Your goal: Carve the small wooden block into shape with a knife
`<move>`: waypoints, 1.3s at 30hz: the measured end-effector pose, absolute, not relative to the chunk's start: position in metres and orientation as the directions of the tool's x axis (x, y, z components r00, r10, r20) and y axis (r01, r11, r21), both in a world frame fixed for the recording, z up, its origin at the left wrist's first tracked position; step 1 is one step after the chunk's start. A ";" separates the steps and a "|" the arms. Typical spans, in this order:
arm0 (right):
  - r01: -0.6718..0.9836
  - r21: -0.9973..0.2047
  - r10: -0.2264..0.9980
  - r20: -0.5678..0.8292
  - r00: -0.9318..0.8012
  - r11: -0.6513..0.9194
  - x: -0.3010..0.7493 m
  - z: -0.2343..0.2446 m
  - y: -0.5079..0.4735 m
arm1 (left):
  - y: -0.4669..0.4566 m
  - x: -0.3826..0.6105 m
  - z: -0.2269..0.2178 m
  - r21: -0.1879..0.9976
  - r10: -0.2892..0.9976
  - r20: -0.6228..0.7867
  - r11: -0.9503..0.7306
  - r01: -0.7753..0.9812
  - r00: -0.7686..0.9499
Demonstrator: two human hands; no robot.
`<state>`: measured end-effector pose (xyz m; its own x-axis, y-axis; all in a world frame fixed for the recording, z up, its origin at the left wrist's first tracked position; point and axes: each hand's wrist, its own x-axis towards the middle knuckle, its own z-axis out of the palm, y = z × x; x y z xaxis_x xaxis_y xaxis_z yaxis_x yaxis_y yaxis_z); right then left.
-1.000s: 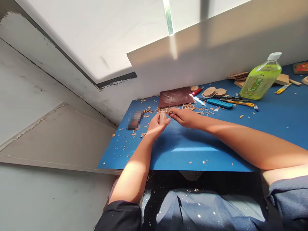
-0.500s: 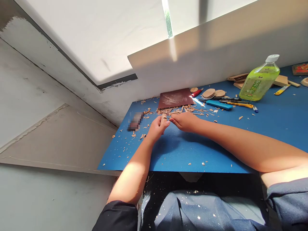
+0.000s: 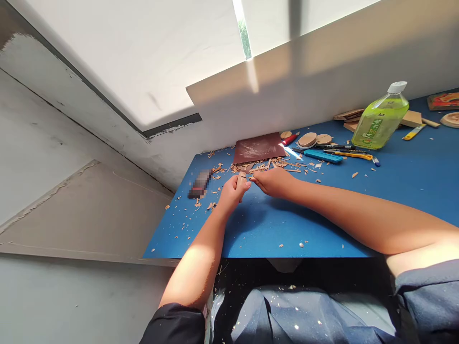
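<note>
Head view: my left hand point(image 3: 232, 191) has its fingers wrapped tight around a small wooden piece point(image 3: 242, 176) near the tabletop's point(image 3: 251, 234) far left corner. My right hand point(image 3: 274, 181) pinches closed at its tip. With the hands touching, a slip could nick my left thumb.

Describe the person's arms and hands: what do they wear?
Both arms are bare from the short dark sleeves down: the left sleeve looks black, the right sleeve dark blue-grey. The left hand and right hand wear no gloves; I see no watch or ring.
</note>
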<state>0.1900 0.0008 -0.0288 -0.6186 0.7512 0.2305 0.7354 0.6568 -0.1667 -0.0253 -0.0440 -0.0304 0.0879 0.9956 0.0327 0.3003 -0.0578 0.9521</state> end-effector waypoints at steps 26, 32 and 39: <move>0.705 -0.275 0.756 0.242 -0.608 0.654 0.190 -0.020 -0.001 | -0.040 -0.030 -0.030 0.977 0.999 0.038 -0.045 0.209 0.038; 0.599 -0.324 0.681 0.310 -0.664 0.732 0.192 -0.026 0.003 | -0.042 -0.030 -0.027 0.965 0.998 0.058 -0.061 0.256 0.017; 0.626 -0.239 0.669 0.304 -0.678 0.743 0.194 -0.035 0.010 | -0.045 -0.027 -0.023 0.948 0.996 0.074 -0.085 0.306 0.046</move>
<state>0.1936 0.0101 -0.0353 -0.6782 0.6691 0.3040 0.6257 0.7426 -0.2386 -0.0271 -0.0446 -0.0228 0.0460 0.9962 0.0741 0.3063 -0.0847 0.9482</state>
